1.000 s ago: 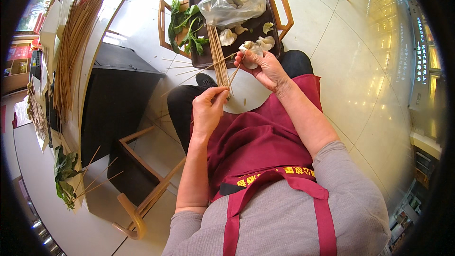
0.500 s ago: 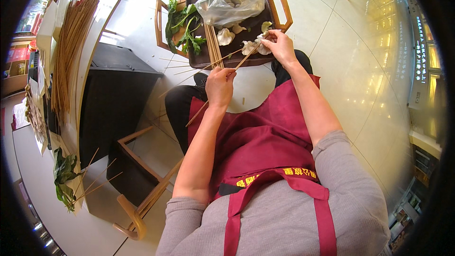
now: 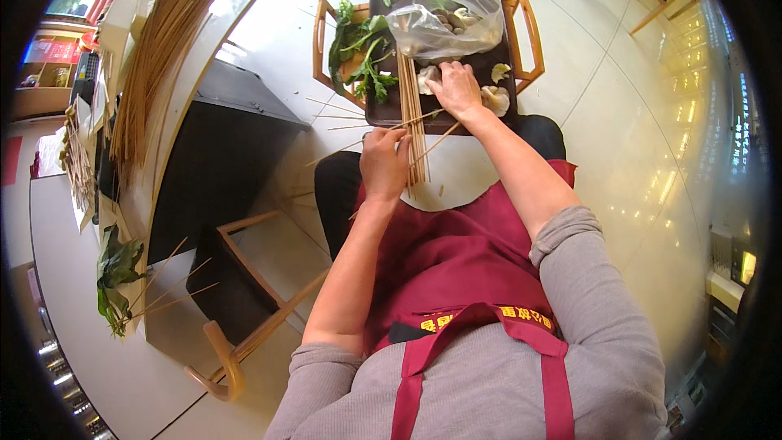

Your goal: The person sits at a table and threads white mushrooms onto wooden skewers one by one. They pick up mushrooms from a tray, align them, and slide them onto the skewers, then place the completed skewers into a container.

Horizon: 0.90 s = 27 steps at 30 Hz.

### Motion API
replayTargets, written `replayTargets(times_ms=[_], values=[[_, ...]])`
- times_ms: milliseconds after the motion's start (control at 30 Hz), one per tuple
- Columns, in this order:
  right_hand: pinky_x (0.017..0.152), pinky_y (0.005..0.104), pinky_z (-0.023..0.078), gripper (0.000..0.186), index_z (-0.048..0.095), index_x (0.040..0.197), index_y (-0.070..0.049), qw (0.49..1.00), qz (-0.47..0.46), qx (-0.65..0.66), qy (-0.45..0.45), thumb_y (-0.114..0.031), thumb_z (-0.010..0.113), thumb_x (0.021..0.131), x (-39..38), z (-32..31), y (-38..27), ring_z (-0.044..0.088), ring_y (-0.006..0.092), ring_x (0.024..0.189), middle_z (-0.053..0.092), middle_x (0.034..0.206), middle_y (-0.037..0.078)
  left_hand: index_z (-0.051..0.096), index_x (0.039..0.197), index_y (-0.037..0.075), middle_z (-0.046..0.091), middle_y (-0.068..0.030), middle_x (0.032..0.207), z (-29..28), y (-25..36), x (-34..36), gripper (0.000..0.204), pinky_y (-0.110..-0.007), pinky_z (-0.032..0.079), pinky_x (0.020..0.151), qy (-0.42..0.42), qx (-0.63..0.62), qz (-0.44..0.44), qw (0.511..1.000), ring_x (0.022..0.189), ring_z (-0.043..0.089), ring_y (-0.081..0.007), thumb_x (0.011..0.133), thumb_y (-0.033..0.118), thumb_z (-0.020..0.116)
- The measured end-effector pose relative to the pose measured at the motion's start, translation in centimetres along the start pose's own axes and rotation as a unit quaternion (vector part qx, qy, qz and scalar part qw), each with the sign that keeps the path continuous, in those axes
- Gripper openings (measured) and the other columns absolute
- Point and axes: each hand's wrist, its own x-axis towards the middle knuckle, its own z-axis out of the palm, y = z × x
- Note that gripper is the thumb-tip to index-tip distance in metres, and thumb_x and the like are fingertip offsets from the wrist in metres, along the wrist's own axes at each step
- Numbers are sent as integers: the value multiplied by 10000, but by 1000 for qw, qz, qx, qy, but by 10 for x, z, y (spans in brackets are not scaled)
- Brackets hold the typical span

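Note:
My left hand [image 3: 384,165] is closed on a thin bamboo skewer [image 3: 442,140], which slants up toward the right. An oyster mushroom piece [image 3: 494,99] shows past my right wrist near the skewer's upper end; whether it is threaded on is hidden. Over the dark tray [image 3: 379,116], my right hand [image 3: 458,91] reaches with thumb and fingers apart at another pale oyster mushroom [image 3: 427,79]. A bundle of skewers [image 3: 413,106] lies between my hands, overhanging the tray's near edge. Behind it sits a clear plastic bag [image 3: 448,20] with mushrooms inside.
Leafy greens [image 3: 358,49] rest at the tray's left, over a wooden chair [image 3: 529,33] that supports the tray. At left, a white counter [image 3: 163,106] carries a large skewer pile [image 3: 163,65] and skewered leaves [image 3: 118,277]. A wooden chair [image 3: 232,350] stands at lower left.
My right hand has left the mushroom at the skewer's tip and moved left to another piece on the tray. My left hand still holds the skewer. The view has shifted slightly.

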Motion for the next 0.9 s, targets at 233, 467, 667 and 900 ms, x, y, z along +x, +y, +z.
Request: replayTargets(times_ms=[233, 467, 667, 900], values=[[919, 496, 465, 446, 660, 1067, -31, 995, 70, 72, -11, -334, 747, 752, 14, 15, 0, 564, 423, 1032, 618, 1064, 212, 720, 944, 17, 683, -202, 930, 17, -41, 43, 169, -491, 502, 824, -9, 42, -20, 999, 918, 626, -403, 907, 167, 650], [744, 406, 504, 304, 552, 943, -44, 967, 60, 235, 74, -73, 710, 685, 5, 22, 16, 619, 322, 801, 607, 838, 140, 706, 812, -15, 695, -243, 889, 64, -47, 84, 300, -481, 551, 805, -72, 49, -108, 990, 866, 688, -412, 834, 280, 754], [793, 323, 525, 382, 545, 1101, -60, 850, 145, 505, 18, -20, 646, 735, -1, 0, 14, 616, 187, 856, 606, 977, 57, 785, 903, 89, 734, -180, 963, 71, -38, 96, 229, -430, 545, 890, -110, -35, -253, 960, 955, 699, -347, 783, 283, 772], [806, 351, 573, 369, 530, 1201, -46, 662, 231, 711, -48, -59, 624, 844, -5, -14, 27, 636, 175, 905, 612, 1038, 36, 746, 824, 52, 732, -183, 958, 73, -50, 94, 206, -439, 539, 886, -81, -88, -288, 950, 943, 695, -359, 761, 248, 738]])
